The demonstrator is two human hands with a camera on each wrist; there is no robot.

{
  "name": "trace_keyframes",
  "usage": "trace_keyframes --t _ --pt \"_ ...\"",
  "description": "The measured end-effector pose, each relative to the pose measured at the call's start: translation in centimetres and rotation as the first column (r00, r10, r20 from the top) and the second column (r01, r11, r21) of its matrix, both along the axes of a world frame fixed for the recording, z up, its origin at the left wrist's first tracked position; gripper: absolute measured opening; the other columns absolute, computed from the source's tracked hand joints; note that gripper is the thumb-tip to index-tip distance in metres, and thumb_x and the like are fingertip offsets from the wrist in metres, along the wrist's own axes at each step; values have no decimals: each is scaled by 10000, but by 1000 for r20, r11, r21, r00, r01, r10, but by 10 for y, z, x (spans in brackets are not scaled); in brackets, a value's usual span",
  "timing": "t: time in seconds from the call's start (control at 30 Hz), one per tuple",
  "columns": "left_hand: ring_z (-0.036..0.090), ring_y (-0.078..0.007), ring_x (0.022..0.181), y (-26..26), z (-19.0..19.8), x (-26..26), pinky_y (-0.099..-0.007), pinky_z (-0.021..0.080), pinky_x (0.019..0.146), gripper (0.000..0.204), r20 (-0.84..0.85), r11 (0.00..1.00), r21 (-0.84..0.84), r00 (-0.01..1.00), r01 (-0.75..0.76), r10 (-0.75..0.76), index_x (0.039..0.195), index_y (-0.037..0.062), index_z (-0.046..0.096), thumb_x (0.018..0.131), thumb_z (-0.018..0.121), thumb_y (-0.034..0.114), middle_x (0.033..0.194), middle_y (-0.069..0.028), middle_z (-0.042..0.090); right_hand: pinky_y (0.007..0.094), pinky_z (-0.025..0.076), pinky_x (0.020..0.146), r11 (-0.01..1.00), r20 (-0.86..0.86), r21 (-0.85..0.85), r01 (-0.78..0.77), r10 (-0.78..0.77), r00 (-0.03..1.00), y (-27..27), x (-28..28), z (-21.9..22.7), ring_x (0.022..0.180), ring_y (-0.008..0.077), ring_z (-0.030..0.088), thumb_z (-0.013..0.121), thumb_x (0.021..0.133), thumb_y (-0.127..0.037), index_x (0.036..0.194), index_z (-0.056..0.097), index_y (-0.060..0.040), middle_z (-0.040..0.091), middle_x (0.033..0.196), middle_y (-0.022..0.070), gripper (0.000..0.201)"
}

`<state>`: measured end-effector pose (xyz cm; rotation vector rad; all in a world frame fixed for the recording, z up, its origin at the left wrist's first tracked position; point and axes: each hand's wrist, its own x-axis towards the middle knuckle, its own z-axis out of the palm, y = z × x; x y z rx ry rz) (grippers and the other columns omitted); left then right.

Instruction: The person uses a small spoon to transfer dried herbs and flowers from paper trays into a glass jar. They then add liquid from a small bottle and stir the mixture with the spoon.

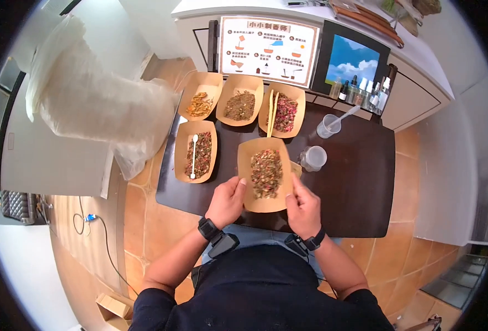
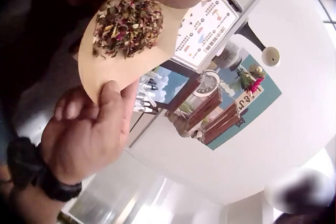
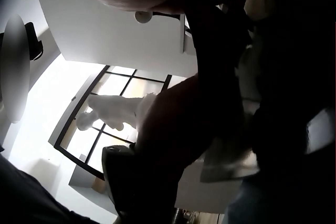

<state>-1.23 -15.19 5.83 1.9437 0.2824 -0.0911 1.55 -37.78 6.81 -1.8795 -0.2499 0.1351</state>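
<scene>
Looks like matt card in the tray (image 1: 263, 204) between left hand (image 1: 226, 202) and right hand (image 1: 305, 209), rough and dry in the flakes (image 1: 266, 174) inside, glossy on the tabletop (image 1: 357, 204) beneath, and clear, smooth plastic in the cup (image 1: 327, 129) beyond the right.

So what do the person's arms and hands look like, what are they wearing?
The left hand and right hand are bare, with no gloves. Each arm wears a black strap at the wrist, with a dark, boxy gadget. The sleeves are short and look black or nearly black.
</scene>
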Motion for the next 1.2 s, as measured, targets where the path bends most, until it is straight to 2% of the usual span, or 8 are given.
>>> trace_keyframes --t 0.37,0.5,0.57,0.67,0.73,0.9,0.97,1.2 --pt "702 -343 728 -1 -25 -4 -460 544 732 382 -26 984 -174 999 -36 32 1022 -38 648 1151 506 292 752 -205 649 329 576 836 1000 -130 -19 -22 19 991 -4 -4 -20 937 191 732 549 1033 -22 1502 556 105 752 1167 235 486" --pt "729 -319 856 -2 -31 -1 -427 552 821 371 15 962 -267 997 -63 70 1268 -10 682 1153 509 298 891 -217 708 314 566 808 1000 139 22 17 -20 990 5 -2 -38 889 146 701 551 1041 -20 1540 517 96 753 1128 203 514" --pt "733 -252 1003 -4 -28 0 -390 552 929 407 28 960 -273 997 -57 67 1425 9 636 1169 492 291 1048 -194 750 371 583 906 1000 -121 10 -25 26 992 5 -8 -26 1054 257 761 548 1051 -28 1549 501 97 743 1218 261 516" --pt "675 -182 1176 -6 -25 2 -352 516 1044 444 130 935 -352 988 -31 82 1520 15 579 1188 465 286 1257 -153 742 422 580 967 996 241 -89 19 3 971 5 -3 -34 1163 372 747 549 1060 -32 1521 515 112 710 1309 295 484" --pt "602 -152 1286 -7 -18 0 -329 472 1116 469 146 943 -332 988 7 45 1560 2 541 1200 441 285 1410 -109 684 351 566 950 992 214 -122 21 6 977 3 -4 -33 1128 258 728 531 1067 -24 1568 467 100 723 1310 223 520" --pt "586 -146 1299 -11 -21 1 -327 462 1123 493 159 905 -425 987 36 35 1586 -2 504 1204 428 301 1431 -96 665 284 554 929 997 77 -71 -10 15 997 2 -7 -28 1085 135 707 525 1076 -21 1614 420 90 741 1292 144 559" --pt "582 -145 1299 -12 -23 3 -328 458 1126 500 166 888 -458 986 47 33 1598 3 491 1205 421 304 1432 -88 661 383 586 903 994 172 -101 44 -26 985 1 -6 -33 1048 326 772 562 1055 -35 1536 499 109 741 1204 275 506" --pt "565 -124 1288 -19 -34 1 -320 454 1121 511 60 801 -597 994 -40 94 1604 11 477 1210 407 329 1423 -61 650 375 588 889 998 21 -46 30 -29 999 8 -11 -28 1029 301 775 563 1045 -25 1537 501 105 737 1212 277 513"
